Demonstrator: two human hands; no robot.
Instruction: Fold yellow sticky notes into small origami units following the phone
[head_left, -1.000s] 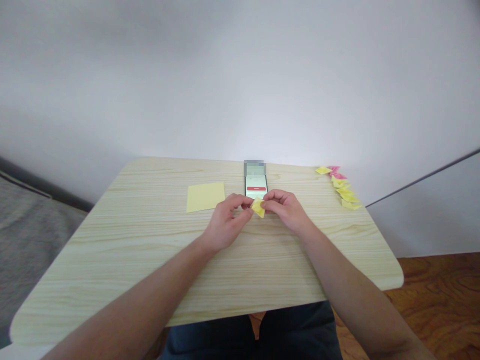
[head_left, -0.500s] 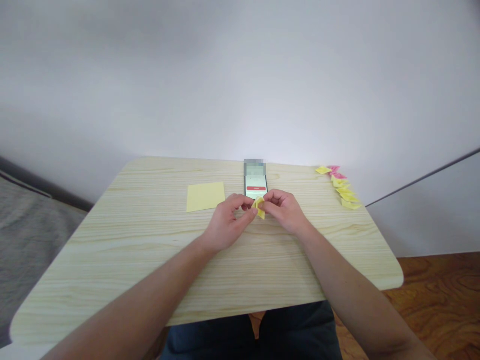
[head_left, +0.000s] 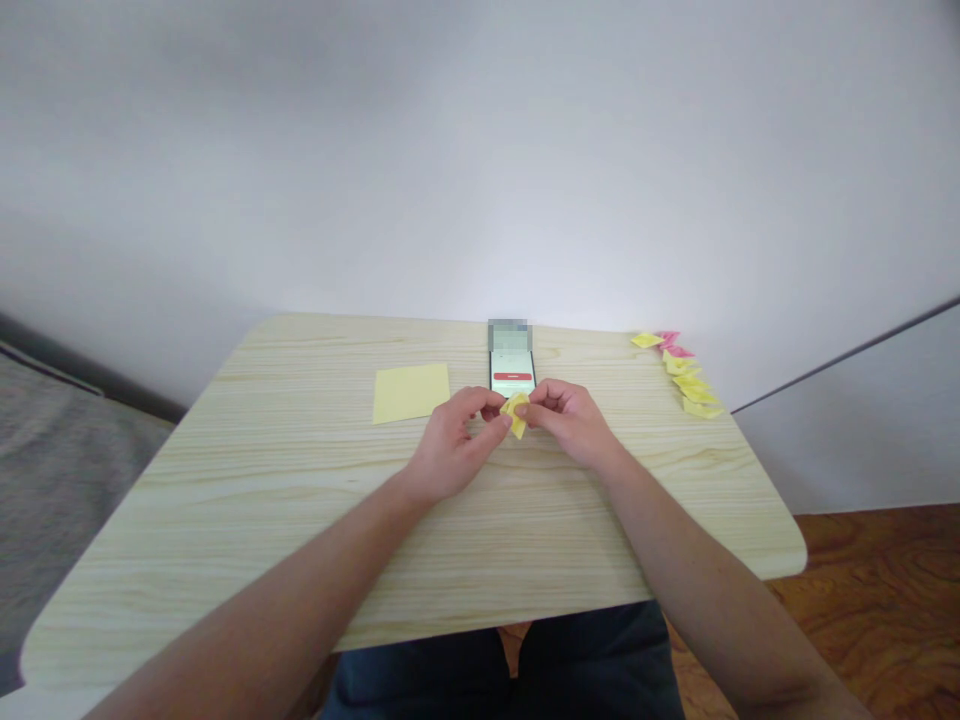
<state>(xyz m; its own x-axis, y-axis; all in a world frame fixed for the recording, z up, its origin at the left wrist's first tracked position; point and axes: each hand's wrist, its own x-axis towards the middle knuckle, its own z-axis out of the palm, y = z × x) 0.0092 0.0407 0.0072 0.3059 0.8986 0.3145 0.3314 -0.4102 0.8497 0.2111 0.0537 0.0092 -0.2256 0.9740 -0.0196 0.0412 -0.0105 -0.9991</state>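
Between my two hands is a small piece of folded yellow paper (head_left: 517, 408), held above the table just in front of the phone. My left hand (head_left: 459, 440) pinches its left side between thumb and forefinger. On the other side, my right hand (head_left: 568, 420) grips it with the thumb and bent fingers. One corner of the paper points down toward me. The fingers cover parts of the folds.
A smartphone (head_left: 513, 362) with a lit screen lies at the table's back edge. Left of it sits a pad of yellow square paper (head_left: 411, 393). Several folded yellow and pink paper pieces (head_left: 691, 386) line the right edge of the wooden table (head_left: 247, 480). A wall stands behind.
The folded yellow paper has turned slightly, its lower corner shifting to the left. Both hands stay in nearly the same place, still gripping it.
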